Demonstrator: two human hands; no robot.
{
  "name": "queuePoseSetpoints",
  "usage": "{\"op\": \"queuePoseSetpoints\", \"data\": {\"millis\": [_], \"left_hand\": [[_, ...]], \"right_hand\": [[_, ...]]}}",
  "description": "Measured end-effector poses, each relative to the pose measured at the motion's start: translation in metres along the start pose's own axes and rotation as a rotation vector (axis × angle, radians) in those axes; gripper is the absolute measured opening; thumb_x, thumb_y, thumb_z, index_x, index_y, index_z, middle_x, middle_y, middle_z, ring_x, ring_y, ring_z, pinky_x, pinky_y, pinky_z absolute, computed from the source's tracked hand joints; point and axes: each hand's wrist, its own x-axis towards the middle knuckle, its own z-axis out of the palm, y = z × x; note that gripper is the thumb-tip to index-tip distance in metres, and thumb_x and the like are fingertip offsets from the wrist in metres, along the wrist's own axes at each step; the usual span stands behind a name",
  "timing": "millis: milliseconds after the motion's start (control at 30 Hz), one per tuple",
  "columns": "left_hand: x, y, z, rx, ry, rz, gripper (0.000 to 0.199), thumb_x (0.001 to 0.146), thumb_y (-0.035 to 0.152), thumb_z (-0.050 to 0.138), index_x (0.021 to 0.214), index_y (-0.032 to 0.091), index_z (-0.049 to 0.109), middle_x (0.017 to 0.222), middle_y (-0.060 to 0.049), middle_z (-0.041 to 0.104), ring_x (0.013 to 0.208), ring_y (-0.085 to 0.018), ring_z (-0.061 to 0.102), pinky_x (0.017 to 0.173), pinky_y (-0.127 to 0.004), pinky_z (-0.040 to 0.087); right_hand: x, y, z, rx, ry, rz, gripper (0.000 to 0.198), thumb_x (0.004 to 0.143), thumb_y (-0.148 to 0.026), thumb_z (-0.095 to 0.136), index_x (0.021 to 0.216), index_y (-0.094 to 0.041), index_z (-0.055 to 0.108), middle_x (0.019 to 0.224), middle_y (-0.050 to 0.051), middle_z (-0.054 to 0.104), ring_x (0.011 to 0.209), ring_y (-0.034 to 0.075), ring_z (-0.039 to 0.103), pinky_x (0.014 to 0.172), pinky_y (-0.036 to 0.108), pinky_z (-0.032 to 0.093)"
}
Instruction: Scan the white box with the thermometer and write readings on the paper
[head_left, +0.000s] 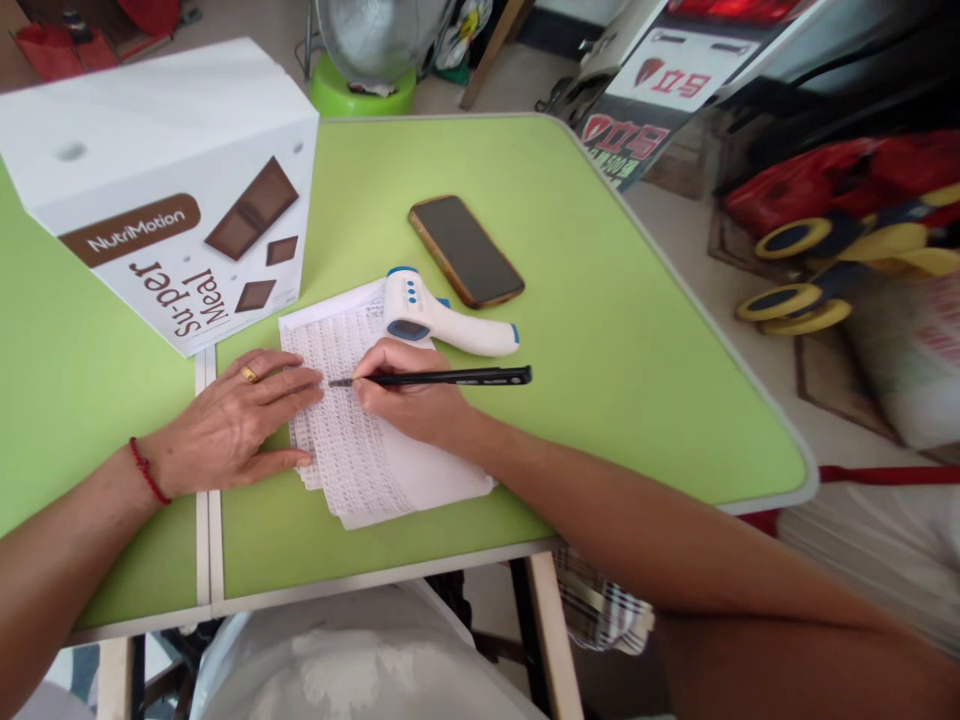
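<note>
My right hand (405,395) grips a black pen (472,377), its tip pointing left at the handwritten sheets of paper (367,470). Rows of small writing cover much of the top sheet. My left hand (251,420) lies flat with fingers stretched onto the left edge of the papers; it wears a gold ring and a red cord bracelet. A white and blue infrared thermometer (442,320) rests over the upper part of the sheets, just beyond my right hand. Past it lies a smartphone (469,250) with a dark screen and a brown case.
A large white NutriMotion box (187,200) stands on the green folding table (637,380), left of the papers. Behind the table are a fan (375,40) and a green stool (360,95). Yellow-and-blue handled objects (802,270) sit off the right side.
</note>
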Motion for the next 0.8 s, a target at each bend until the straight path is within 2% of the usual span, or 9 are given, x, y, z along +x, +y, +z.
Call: {"op": "queuePoseSetpoints", "data": {"millis": [233,600,800], "left_hand": [[0.0,0.0003,0.0008,0.02,0.007,0.014,0.054,0.096,0.049,0.048,0.13,0.007,0.055,0.133,-0.018,0.057,0.129,-0.035,0.044,0.106,-0.055,0.041],[0.0,0.0001,0.0,-0.004,-0.005,-0.006,0.052,0.096,0.05,0.048,0.13,0.011,0.055,0.134,-0.017,0.057,0.13,-0.034,0.044,0.107,-0.056,0.04],[-0.0003,0.0,0.0004,0.021,0.002,0.016,0.054,0.096,0.049,0.048,0.129,0.005,0.056,0.133,-0.019,0.057,0.129,-0.035,0.045,0.107,-0.055,0.041]], "right_hand": [[0.0002,0.001,0.0,-0.012,0.021,-0.004,0.008,0.07,-0.015,0.058,0.064,-0.02,0.055,0.056,-0.005,0.054,0.05,0.008,0.044,0.048,0.024,0.036],[0.0003,0.0012,-0.0003,-0.012,0.026,0.003,0.007,0.069,-0.017,0.057,0.064,-0.02,0.055,0.057,-0.005,0.056,0.052,0.009,0.045,0.049,0.024,0.036],[0.0005,0.0002,0.0004,0.001,0.043,0.0,0.009,0.069,-0.016,0.057,0.062,-0.02,0.053,0.056,-0.005,0.054,0.051,0.008,0.044,0.049,0.024,0.036]]}}
